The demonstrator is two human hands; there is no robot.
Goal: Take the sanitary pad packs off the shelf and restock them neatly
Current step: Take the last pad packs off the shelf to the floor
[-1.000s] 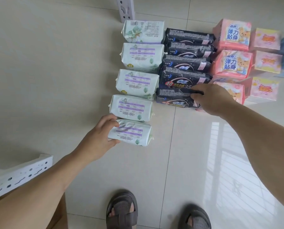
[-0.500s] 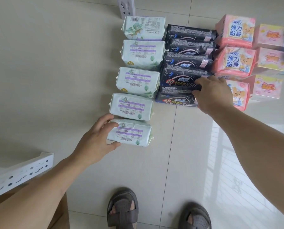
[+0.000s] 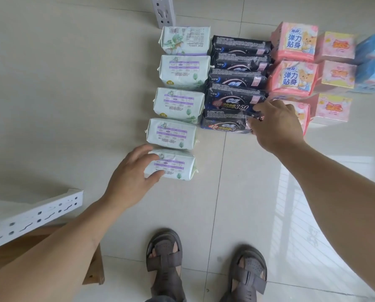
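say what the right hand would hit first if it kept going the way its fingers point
Probably the nearest black pack: the right hand points left and away across it, fingertips already at its right end. Contact is hard to judge.

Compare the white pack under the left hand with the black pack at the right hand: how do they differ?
The white pack is pale with purple bands and green leaves; the black pack is dark with bright lettering. The white pack looks thicker, the black pack flatter and longer. The left hand grips the white pack's left end; the right hand touches the black pack's right end. Both lie on the floor, nearest in their rows.
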